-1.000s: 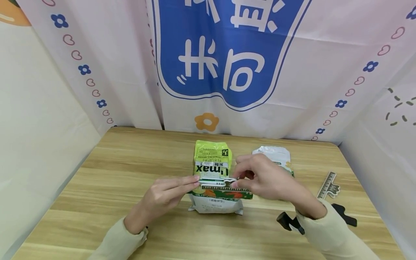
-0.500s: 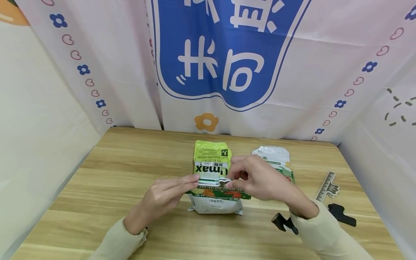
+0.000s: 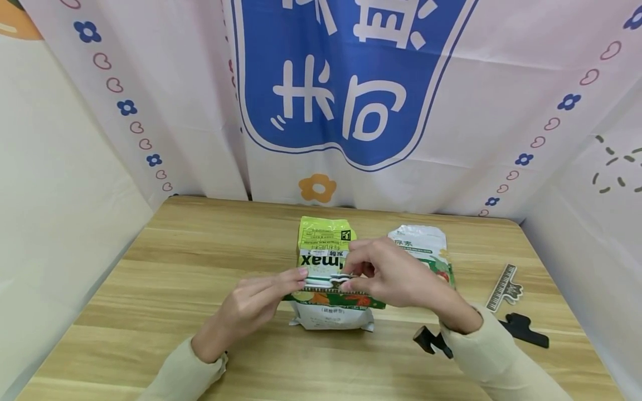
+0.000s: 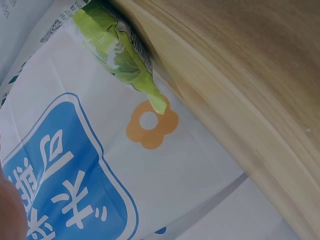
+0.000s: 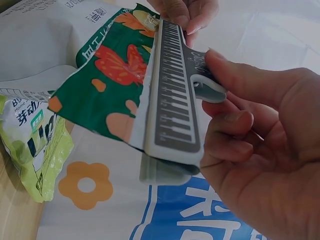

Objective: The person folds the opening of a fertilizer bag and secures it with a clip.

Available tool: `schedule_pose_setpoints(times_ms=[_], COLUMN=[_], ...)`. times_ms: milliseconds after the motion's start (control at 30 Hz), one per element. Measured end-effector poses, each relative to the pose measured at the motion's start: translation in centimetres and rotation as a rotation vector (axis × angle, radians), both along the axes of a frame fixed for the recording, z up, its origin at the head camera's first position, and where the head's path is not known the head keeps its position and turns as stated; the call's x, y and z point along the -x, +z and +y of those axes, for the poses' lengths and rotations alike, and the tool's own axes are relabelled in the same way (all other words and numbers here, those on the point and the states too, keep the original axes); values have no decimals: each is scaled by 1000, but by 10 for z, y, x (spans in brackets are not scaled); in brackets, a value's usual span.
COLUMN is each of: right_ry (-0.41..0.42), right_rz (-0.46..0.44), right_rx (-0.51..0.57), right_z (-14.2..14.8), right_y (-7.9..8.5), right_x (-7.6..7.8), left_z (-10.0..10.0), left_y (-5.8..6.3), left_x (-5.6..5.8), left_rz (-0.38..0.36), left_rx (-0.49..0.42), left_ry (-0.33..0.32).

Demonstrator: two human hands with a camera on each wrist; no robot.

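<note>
A white fertilizer bag point(image 3: 332, 318) with a green, leaf-printed top band point(image 5: 107, 87) stands on the table, its top edge folded over. My left hand point(image 3: 258, 301) pinches the left end of that fold; its fingertips show at the top of the right wrist view. My right hand point(image 3: 396, 273) grips the handle of a bag clip point(image 5: 175, 95) printed with piano keys, between thumb and fingers. The clip's long bar lies along the bag's top edge, with the green band coming out from its jaws. In the left wrist view, only a blurred part of my hand point(image 4: 11, 210) shows.
Behind the white bag is a lime-green bag point(image 3: 326, 231). Another white bag point(image 3: 423, 239) lies behind my right hand. To the right are a second piano-key clip point(image 3: 503, 287), a black clip point(image 3: 526, 329) and a black object point(image 3: 432, 341) partly hidden by the sleeve.
My right hand and the clip have shifted a little left along the bag's top edge, uncovering more of the white bag behind. My left hand has stayed nearly still.
</note>
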State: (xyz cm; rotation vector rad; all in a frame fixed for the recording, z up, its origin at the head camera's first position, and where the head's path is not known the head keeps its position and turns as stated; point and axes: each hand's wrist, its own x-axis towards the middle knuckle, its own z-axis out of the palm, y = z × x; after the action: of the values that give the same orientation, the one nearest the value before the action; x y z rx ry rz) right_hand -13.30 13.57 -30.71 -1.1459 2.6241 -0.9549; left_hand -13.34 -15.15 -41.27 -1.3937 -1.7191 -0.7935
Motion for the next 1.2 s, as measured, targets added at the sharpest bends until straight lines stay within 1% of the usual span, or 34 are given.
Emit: schedule_pose_setpoints(times_ms=[133,333,433,633,767,867,967,1100,1200], right_ry=[-8,-40,-58,-71,-74,-97,-119,-189,-278], right_rz=[-27,-137,-175,-188,-178,-184,-232,-357,-449], right_rx=[1,14,13,14,30,40,73,173,227], right_z=[0,3,4,9,16,23,31,36,37], right_y=[-1,-6,-8,-10,-16,-24,-35,-57,-74], right_x=[2,8,9,9,9,9,8,1,-8], left_z=[0,-1,-1,-1,-1,0,0,1,1], left_y=[0,0,-1,0,0,1,1,1,1], left_x=[0,-1,-2,-2,-2,-2,-1,-1,-1], left_rz=[4,-8,-14,-19,-20,-19,-14,-2,7], left_rx=[-5,-6,-4,-4,-7,-8,-4,2,-5], left_ry=[1,-4,-4,1,1,-1,2,7,2])
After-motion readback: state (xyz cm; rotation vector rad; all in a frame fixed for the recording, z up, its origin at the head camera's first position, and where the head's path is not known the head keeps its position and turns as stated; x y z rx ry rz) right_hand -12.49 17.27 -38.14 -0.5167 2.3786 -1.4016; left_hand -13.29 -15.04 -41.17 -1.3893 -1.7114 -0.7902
